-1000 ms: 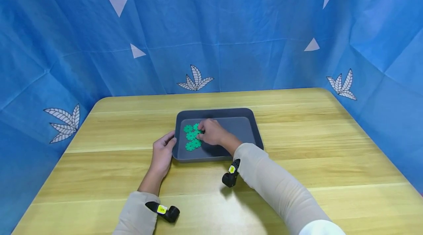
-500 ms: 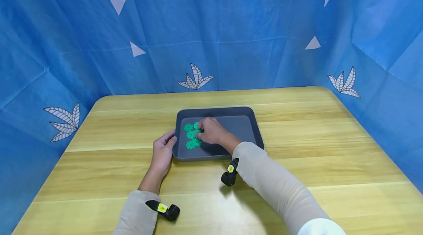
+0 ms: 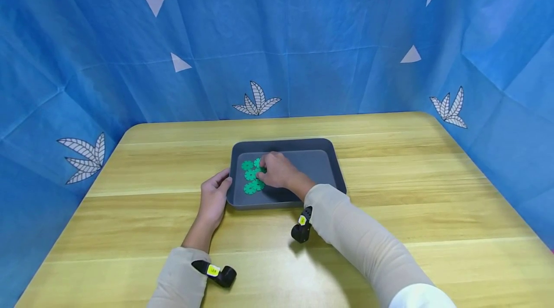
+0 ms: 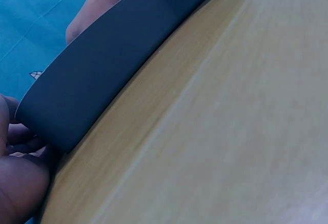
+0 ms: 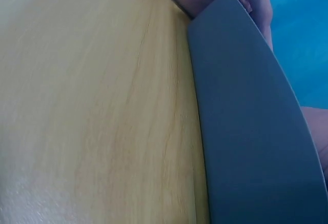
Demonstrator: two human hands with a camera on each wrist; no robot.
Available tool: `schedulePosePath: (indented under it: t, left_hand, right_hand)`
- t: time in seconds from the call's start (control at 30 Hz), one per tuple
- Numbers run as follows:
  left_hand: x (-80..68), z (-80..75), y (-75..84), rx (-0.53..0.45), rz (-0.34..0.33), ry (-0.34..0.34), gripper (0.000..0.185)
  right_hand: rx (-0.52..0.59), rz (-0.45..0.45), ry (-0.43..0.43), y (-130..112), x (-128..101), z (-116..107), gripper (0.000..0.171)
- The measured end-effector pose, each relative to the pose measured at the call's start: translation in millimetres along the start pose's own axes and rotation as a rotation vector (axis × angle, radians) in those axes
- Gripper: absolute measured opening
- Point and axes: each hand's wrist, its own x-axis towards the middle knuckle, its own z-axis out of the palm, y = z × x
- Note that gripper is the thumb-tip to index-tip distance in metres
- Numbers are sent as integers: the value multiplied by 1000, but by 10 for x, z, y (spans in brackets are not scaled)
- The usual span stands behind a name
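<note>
Those green gear pieces (image 3: 251,176) sit in the tray's (image 3: 322,160) left half; look light, stiff plastic, best pinched by the toothed edges; right hand (image 3: 277,171) curls over one, left hand (image 3: 213,197) clasps the tray's rim.

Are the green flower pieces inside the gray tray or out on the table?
Inside. The green flower pieces lie on the gray tray floor, at its left end.
</note>
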Motion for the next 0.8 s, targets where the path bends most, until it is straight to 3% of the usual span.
schedulePosePath:
  t: [0.8]
  left_hand:
    - [-13,3,13,4,-10,0,37]
  right_hand:
    - [27,-6,-20,-37,-90,-89,46]
